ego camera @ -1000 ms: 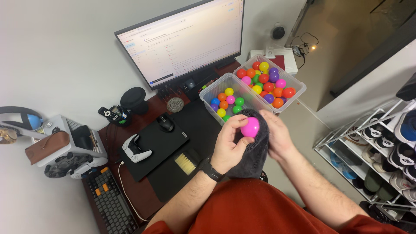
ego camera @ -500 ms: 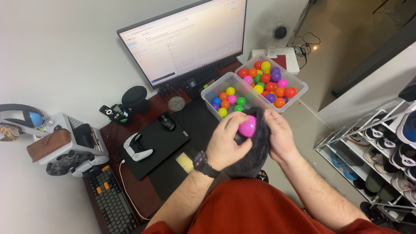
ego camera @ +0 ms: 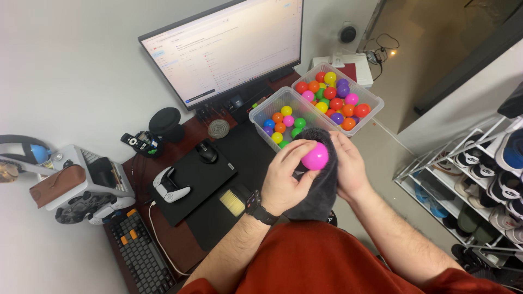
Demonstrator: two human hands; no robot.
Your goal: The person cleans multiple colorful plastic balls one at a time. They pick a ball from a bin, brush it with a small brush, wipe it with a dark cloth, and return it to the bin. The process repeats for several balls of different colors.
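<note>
My left hand holds a bright pink plastic ball in its fingertips, pressed against a dark grey cloth. My right hand grips that cloth from the right side, and the cloth hangs down between both hands. A black watch sits on my left wrist. Just beyond my hands stands a clear plastic bin with several coloured balls, and behind it a second clear bin filled fuller with balls.
A monitor stands at the back of the dark desk. A mouse, a white game controller, a remote and a keyboard lie to the left. A shoe rack stands at the right.
My left hand has turned the pink ball against the cloth, fingers shifting round it. Both hands stay in front of the near bin; the view shifted slightly.
</note>
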